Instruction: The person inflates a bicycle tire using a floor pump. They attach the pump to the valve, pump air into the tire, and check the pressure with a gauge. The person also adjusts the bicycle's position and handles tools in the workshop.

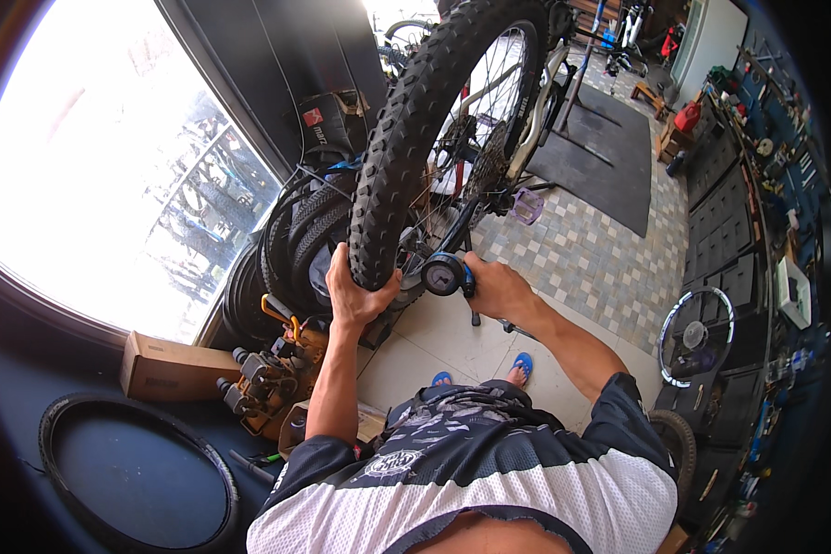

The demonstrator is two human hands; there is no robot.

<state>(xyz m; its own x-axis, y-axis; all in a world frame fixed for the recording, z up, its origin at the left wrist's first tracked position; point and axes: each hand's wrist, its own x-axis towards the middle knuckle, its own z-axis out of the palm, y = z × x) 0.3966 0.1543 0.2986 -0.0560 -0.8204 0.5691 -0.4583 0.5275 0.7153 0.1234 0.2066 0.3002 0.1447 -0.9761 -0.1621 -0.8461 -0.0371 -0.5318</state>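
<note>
A bicycle is raised in front of me, its knobby black tire (388, 148) nearest and its rear sprockets (489, 162) beyond. My left hand (355, 291) wraps round the lower part of that tire, thumb on one side and fingers on the other. In my right hand (499, 291) is a tire inflator (444, 274) with a round dial gauge, held just right of the wheel. Its connection to the wheel's valve cannot be made out. A purple pedal (527, 205) hangs farther back on the bicycle.
Several spare tires (319, 231) are piled left of the wheel, near a cardboard box (175, 367) and a yellow machine (277, 369). One loose tire (55, 452) lies at lower left. Right stand dark drawers (716, 222) and a wheel rim (697, 295). A dark mat (600, 157) covers floor tiles.
</note>
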